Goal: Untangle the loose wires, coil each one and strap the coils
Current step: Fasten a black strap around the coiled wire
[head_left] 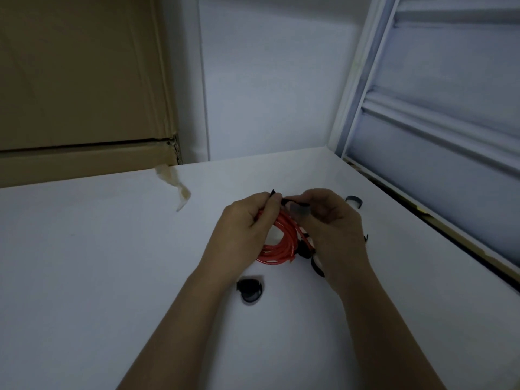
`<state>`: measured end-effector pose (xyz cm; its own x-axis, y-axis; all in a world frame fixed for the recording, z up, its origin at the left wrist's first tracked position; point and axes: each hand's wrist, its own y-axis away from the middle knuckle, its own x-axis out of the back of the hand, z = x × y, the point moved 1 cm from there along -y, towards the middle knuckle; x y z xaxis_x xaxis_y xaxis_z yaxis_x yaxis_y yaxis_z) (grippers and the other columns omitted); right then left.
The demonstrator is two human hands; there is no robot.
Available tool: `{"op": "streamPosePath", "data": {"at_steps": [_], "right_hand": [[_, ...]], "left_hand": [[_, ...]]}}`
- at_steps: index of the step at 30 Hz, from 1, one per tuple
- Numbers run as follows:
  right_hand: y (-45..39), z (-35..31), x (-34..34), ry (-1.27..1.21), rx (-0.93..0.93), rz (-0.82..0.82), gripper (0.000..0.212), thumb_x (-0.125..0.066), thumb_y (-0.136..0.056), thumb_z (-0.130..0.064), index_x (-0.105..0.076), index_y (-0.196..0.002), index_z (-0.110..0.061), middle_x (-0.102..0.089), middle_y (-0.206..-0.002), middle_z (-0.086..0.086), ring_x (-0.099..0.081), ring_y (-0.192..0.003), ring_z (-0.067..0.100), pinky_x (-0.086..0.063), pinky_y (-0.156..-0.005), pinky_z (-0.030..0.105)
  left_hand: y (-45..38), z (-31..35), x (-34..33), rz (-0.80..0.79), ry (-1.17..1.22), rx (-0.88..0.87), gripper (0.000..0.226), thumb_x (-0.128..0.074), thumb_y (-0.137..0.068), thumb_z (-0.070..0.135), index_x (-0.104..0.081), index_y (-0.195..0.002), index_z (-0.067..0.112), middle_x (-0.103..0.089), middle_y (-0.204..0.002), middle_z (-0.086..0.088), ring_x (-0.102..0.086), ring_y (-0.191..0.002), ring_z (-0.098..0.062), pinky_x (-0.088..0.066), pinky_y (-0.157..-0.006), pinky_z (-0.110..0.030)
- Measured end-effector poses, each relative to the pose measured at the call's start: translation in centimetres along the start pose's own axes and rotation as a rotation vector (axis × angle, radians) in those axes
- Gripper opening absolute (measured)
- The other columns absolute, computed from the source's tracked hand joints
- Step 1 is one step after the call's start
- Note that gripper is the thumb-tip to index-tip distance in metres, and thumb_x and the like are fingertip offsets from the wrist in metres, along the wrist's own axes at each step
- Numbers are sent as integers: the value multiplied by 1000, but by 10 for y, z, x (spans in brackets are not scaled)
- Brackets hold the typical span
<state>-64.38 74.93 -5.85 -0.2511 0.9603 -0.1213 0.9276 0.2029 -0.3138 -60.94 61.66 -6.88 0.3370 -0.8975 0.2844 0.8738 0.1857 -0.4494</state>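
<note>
A coil of red wire [281, 243] hangs between my hands above the white table [112, 249]. My left hand [244, 223] grips the top of the coil and pinches one end of a black strap [295, 205]. The other end of that strap is pinched by my right hand [332, 220], and the strap runs across the coil's top. A black plug on the wire [305, 250] shows beside my right wrist.
Loose black straps lie on the table: one curled in front of my arms [250, 288], one at the back right [354, 200], one partly under my right wrist [316, 267]. A cardboard box [84, 94] stands at the back left, with tape [174, 178] hanging from it. A window frame [422, 136] runs along the right.
</note>
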Motion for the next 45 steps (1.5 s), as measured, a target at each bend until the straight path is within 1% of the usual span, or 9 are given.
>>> {"op": "streamPosePath", "data": {"at_steps": [6, 11, 14, 16, 23, 30, 34, 37, 45], "right_hand": [[0, 1, 4, 356, 239, 278, 14, -74, -79, -4, -64, -76, -14, -66, -71, -10, -65, -69, 3, -49, -63, 10], [0, 3, 3, 609, 271, 239, 17, -75, -80, -12, -63, -68, -12, -64, -65, -7, -63, -66, 3, -48, -63, 13], [-2, 0, 5, 510, 150, 115, 18, -77, -76, -10, -64, -66, -18, -69, -67, -3, -66, -65, 7, -51, -63, 15], [-2, -3, 6, 363, 31, 7, 18, -74, -76, -4, -67, -70, -20, -71, -67, -5, -68, -64, 8, -53, -60, 17], [2, -5, 8, 69, -174, -173, 14, -60, -89, -7, -71, -89, -15, -74, -78, 4, -71, -69, 17, -54, -59, 21], [3, -6, 0, 134, -108, -215, 26, -50, -96, -9, -70, -87, -24, -74, -78, 1, -70, -68, 15, -56, -62, 21], [3, -6, -2, 104, -99, -167, 24, -48, -98, -19, -69, -90, -26, -74, -79, 0, -71, -71, 12, -55, -64, 18], [3, -7, -3, 139, -65, -135, 28, -46, -98, -28, -70, -83, -29, -73, -72, -4, -69, -65, 8, -53, -59, 15], [7, -9, -2, 171, 58, -229, 34, -57, -92, -7, -67, -82, -38, -73, -72, -11, -69, -69, 5, -53, -66, 13]], "left_hand": [[2, 4, -2, -93, 48, 4, 56, -45, -89, 47, -61, -79, -6, -59, -73, -24, -56, -70, -35, -45, -71, -38], [2, 10, -2, -118, 134, 1, 41, -49, -97, 28, -67, -84, -6, -64, -78, -25, -59, -77, -37, -49, -76, -39], [2, 12, 0, -96, 150, 4, 30, -48, -98, 22, -69, -86, 4, -66, -71, -7, -58, -65, -21, -47, -65, -24], [3, 12, 1, -88, 142, 16, 19, -48, -99, 19, -64, -91, 13, -52, -56, 8, -45, -50, -6, -37, -54, -14], [7, 9, 2, -90, 65, 34, 12, -48, -99, 26, -53, -88, 26, -41, -53, 3, -38, -49, -9, -33, -48, -19], [5, 8, 1, -41, 77, 38, 15, -47, -99, 29, -54, -86, 30, -50, -56, 8, -45, -52, -5, -36, -54, -14], [6, 6, 0, -48, 58, 67, 15, -44, -99, 35, -54, -90, 31, -66, -75, -6, -64, -71, -20, -48, -65, -25], [6, 8, -2, -47, 16, 59, 14, -42, -99, 38, -52, -93, 29, -70, -85, -4, -66, -76, -16, -51, -69, -25], [5, 8, -2, -59, -35, 40, 20, -35, -102, 30, -50, -91, 23, -61, -76, -6, -57, -69, -14, -44, -65, -23]]}}
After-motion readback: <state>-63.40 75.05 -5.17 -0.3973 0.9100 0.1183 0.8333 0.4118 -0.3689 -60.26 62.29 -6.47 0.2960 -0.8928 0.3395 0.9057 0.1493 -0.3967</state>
